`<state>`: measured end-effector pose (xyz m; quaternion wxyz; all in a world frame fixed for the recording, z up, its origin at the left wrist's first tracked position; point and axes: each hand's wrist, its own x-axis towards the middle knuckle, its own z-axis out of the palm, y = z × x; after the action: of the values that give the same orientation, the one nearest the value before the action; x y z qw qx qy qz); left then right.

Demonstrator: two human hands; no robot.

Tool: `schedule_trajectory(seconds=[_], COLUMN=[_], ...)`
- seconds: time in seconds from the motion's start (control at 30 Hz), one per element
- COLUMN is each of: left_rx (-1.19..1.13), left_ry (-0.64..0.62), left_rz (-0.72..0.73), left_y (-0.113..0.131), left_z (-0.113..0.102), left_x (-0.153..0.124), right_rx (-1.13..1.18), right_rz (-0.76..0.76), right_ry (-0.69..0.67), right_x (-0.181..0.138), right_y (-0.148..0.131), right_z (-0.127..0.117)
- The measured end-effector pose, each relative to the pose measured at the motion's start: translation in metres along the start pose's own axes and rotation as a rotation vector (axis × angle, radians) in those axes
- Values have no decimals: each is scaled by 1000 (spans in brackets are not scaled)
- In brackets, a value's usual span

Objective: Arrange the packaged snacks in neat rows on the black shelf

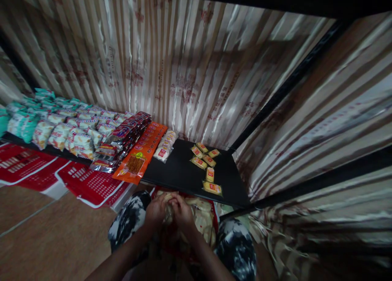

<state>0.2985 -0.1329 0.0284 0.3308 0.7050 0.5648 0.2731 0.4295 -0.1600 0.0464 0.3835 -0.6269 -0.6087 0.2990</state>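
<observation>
My left hand (pixel 156 212) and my right hand (pixel 183 214) are pressed together over my lap, both closed on a pale, clear-wrapped packet (pixel 168 209) between them. Under them lies a larger bag of similar yellowish packets (pixel 203 221) with a red edge, resting between my knees in patterned black and white trousers (pixel 241 242). Just beyond the hands is the front edge of a low black shelf (pixel 183 175). Several small yellow snack packets (pixel 208 166) lie loose on its right part.
Rows of goods fill the shelf leftward: a pale packet stack (pixel 165 146), orange packs (pixel 142 152), dark foil packs (pixel 122 140), white and red bags (pixel 76 136), teal bags (pixel 24 117). Red printed boxes (pixel 88 185) sit on the tiled floor. Striped curtain (pixel 183 68) hangs behind and right.
</observation>
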Motion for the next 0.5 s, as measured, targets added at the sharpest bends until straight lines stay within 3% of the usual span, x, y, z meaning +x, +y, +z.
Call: schedule_trajectory(seconds=[0.2,0.33,0.4,0.5], left_rx=[-523,-843,-833,-614], left_ry=[85,57,36,16], left_rz=[-190,-358,-370,-275], left_y=[10,19,23,26], left_z=[-21,-29,-31,-40], left_x=[0,5,8,13], right_rx=[101,43,-66,-274], right_rz=[63,91,58,-92], right_ry=[167,242,262,261], right_x=[-3,-1,-1,0], right_y=[-6,-9,-14,-27], right_z=[-9,-12,-16,-26])
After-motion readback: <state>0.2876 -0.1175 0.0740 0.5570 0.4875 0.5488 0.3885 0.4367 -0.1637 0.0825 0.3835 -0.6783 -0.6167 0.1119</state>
